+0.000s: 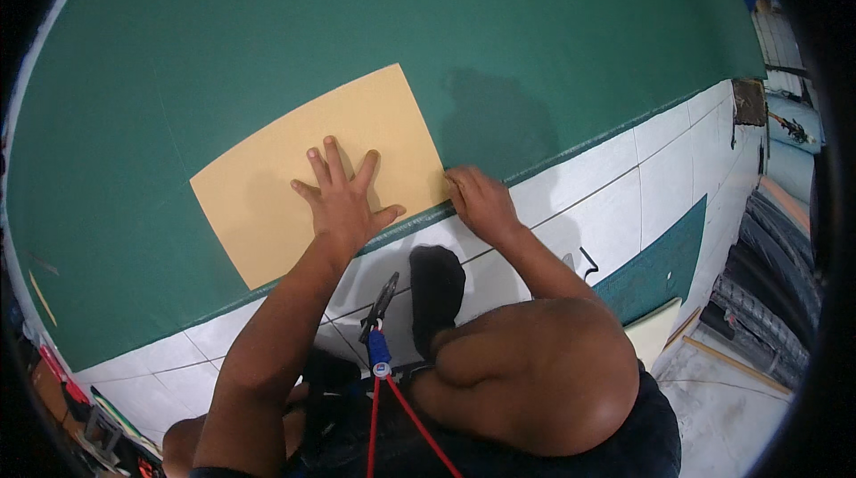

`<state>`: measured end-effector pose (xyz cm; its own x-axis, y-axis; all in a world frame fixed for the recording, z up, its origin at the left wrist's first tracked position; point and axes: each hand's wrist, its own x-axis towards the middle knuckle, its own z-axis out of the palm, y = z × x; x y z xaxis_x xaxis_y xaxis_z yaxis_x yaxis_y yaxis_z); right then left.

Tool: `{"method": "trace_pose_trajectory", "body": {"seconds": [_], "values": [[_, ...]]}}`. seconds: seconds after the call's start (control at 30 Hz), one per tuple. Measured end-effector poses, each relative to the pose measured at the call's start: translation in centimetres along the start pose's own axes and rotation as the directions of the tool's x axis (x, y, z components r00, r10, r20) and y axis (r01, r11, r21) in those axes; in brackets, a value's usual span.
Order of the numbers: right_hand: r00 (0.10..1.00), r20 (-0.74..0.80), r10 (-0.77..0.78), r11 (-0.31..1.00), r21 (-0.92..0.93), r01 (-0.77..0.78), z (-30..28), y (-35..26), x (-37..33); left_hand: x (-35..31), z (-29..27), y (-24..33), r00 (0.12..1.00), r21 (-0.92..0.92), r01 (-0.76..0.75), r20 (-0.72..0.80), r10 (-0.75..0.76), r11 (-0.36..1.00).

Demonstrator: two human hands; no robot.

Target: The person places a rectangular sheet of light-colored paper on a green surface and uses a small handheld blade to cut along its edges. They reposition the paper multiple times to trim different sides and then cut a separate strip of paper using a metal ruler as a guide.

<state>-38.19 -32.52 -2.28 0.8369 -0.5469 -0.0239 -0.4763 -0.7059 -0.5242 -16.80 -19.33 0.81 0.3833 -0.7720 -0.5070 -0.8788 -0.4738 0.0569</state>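
Observation:
A tan rectangular sheet (267, 157) lies flat and slightly askew on a large dark green sheet of material (303, 23), its lower side close to the green sheet's near edge. My left hand (343, 201) presses on the tan sheet with its fingers spread wide. At the tan sheet's lower right corner, the closed fingers of my right hand (481, 201) touch or pinch the edge. Whether a small object is between those fingers is hidden.
White floor tiles (606, 201) border the green material. To the right lie a smaller green piece (660, 251), a thin black bent tool (588, 262) and several dark rolls (758, 300). A red lanyard (401, 398) hangs in front of me. A thin yellow strip (42, 298) lies at far left.

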Motion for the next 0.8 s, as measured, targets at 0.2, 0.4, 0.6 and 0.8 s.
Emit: {"method": "trace_pose_trajectory", "body": {"seconds": [0.2, 0.4, 0.6, 0.8], "values": [[0.995, -0.015, -0.100, 0.995, 0.016, 0.100, 0.2, 1.2, 9.3, 0.1, -0.2, 0.1, 1.000, -0.013, -0.014, 0.016, 0.014, 1.000], [0.967, -0.102, -0.234, 0.971, 0.034, 0.238, 0.4, 1.7, 16.4, 0.2, -0.3, 0.2, 1.000, -0.004, -0.020, -0.006, 0.020, 1.000], [0.980, -0.196, 0.025, 0.969, 0.246, 0.024, -1.0, 1.8, 17.7, 0.3, -0.8, 0.1, 0.993, -0.044, 0.016, 0.115, -0.011, 0.999], [0.979, -0.188, -0.073, 0.976, 0.186, 0.109, -0.2, 2.0, 17.4, 0.3, 0.0, 0.2, 1.000, -0.038, -0.013, 0.010, 0.014, 0.999]]}}
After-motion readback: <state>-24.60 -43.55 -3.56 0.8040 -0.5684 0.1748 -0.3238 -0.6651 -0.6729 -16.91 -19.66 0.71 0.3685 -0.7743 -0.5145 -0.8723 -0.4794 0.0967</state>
